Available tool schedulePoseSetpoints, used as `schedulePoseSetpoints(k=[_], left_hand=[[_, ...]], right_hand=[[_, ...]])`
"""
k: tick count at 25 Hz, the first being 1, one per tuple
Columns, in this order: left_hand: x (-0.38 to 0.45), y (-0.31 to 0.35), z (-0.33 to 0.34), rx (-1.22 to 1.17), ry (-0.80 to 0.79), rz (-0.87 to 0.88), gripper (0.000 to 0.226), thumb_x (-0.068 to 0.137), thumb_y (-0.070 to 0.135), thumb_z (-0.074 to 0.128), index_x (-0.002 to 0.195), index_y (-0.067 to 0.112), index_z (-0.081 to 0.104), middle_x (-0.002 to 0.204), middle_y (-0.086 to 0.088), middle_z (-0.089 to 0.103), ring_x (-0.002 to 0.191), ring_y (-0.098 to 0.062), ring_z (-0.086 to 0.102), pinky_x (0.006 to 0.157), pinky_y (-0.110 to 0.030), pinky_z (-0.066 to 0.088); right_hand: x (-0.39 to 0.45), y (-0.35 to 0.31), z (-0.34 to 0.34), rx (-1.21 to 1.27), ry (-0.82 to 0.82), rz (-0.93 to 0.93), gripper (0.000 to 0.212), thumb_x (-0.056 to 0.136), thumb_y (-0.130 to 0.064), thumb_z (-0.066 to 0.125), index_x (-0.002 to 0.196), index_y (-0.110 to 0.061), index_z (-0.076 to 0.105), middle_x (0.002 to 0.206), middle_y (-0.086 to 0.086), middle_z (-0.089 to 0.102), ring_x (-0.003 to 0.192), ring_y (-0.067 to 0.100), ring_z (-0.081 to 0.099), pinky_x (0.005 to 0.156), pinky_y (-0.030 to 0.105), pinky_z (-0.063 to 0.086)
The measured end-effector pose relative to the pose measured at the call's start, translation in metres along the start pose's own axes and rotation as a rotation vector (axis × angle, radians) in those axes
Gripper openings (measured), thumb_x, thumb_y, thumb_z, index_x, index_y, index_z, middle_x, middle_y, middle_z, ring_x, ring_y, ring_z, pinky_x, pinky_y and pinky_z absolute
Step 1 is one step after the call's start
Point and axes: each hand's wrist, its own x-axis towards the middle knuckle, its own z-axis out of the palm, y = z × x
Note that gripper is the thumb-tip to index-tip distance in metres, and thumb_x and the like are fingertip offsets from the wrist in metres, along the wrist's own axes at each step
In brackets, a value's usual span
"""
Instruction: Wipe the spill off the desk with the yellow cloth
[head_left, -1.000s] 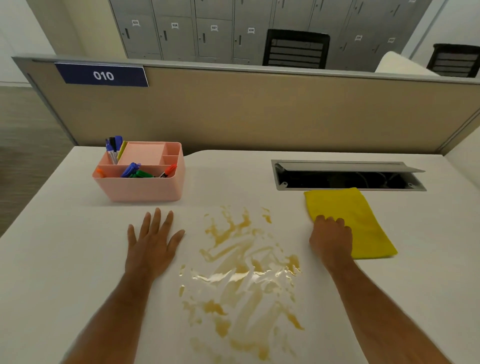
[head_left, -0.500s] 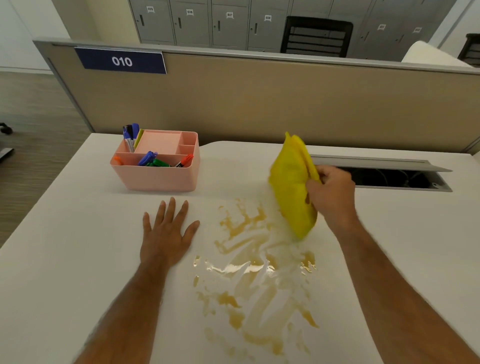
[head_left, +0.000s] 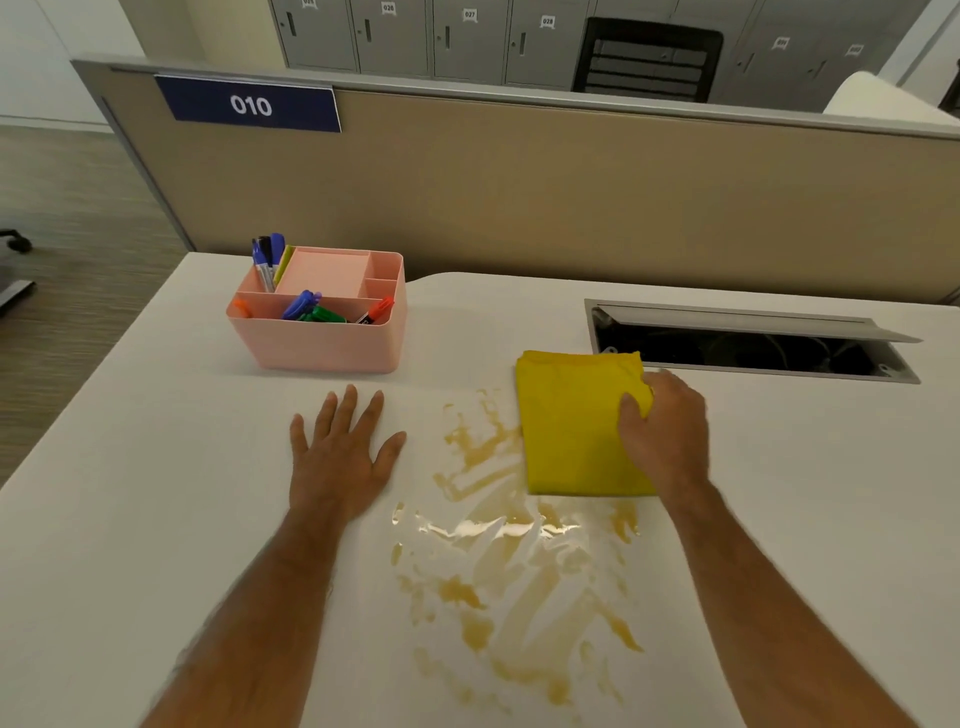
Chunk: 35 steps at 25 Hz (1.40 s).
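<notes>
A brownish-yellow spill (head_left: 511, 561) is smeared over the middle of the white desk (head_left: 130, 493), with a glossy wet patch in its centre. The folded yellow cloth (head_left: 571, 426) lies flat on the spill's upper right edge. My right hand (head_left: 662, 431) grips the cloth's right side, fingers curled over a bunched upper corner. Left of the spill, my left hand (head_left: 340, 452) rests flat on the desk with its fingers spread, holding nothing.
A pink organizer (head_left: 322, 332) with several markers stands at the back left. An open cable slot (head_left: 748, 345) is set into the desk behind the cloth. A beige partition (head_left: 571, 192) with a "010" sign closes the back. The desk's left edge drops to the floor.
My right hand picked the cloth up from the desk's right side, swung it left through the air, and has laid it flat on the spill's upper right edge. My left hand stayed put.
</notes>
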Motion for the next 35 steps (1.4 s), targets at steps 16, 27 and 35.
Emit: schedulePoseSetpoints(k=[16,27,35], left_hand=[[0.002,-0.002,0.006,0.025,0.026,0.002,0.074,0.091,0.070,0.003,0.157,0.038,0.002,0.169,0.001,0.004,0.155,-0.023,-0.001,0.122,-0.057,-0.002],[0.003,-0.003,0.007,0.021,0.041,0.007,0.073,0.092,0.070,0.007,0.158,0.039,0.003,0.169,0.000,0.006,0.155,-0.023,0.002,0.122,-0.058,0.000],[0.002,-0.004,0.007,0.023,0.012,0.015,0.071,0.093,0.068,0.005,0.157,0.039,-0.001,0.169,0.001,0.000,0.155,-0.022,-0.003,0.122,-0.058,-0.003]], right_hand=[[0.015,-0.019,0.101,-0.493,-0.258,0.005,0.071,0.098,-0.065,0.010,0.160,-0.032,0.001,0.167,0.021,-0.007,0.152,0.044,-0.012,0.117,0.069,-0.007],[-0.016,-0.096,0.146,-0.467,-0.464,-0.454,0.068,0.098,-0.066,0.007,0.159,-0.037,0.001,0.168,0.013,-0.011,0.153,0.036,-0.016,0.118,0.064,-0.014],[-0.033,-0.036,0.110,-0.492,-0.418,-0.601,0.073,0.092,-0.067,0.002,0.159,-0.039,0.009,0.170,0.009,0.001,0.156,0.033,-0.006,0.121,0.060,-0.006]])
